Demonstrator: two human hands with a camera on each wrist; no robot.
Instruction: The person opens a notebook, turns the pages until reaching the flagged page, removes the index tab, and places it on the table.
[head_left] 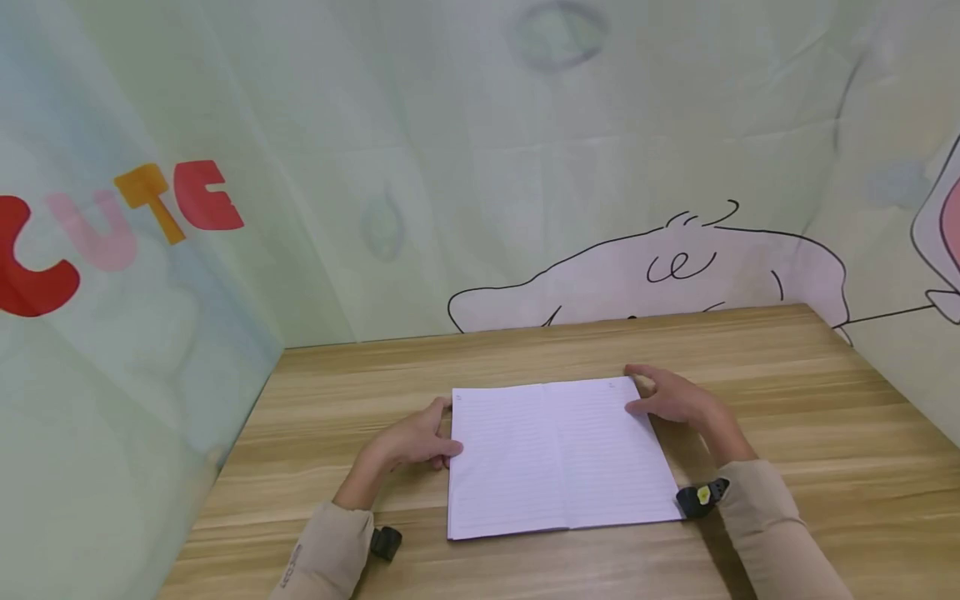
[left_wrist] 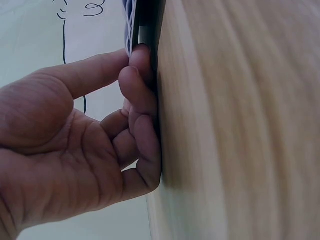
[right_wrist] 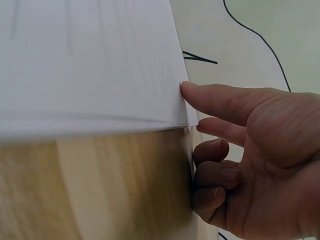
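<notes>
The left edge of the open notebook (head_left: 510, 475) is pinched by thumb and forefinger of the left hand (head_left: 408, 439), the other fingers being curled just beside it, against the table (head_left: 600, 571). Between both hands' fingers the ruled pages are spread, the fold roughly midway. Farther off, the right edge is gripped near its far corner by thumb and forefinger of the right hand (head_left: 678, 397), its remaining fingers curled. Both edges are probably best held level, cover and leaves pinched together, without strain on the fold. Beyond all fingers, the printed wall (head_left: 337, 167) is seen.
</notes>
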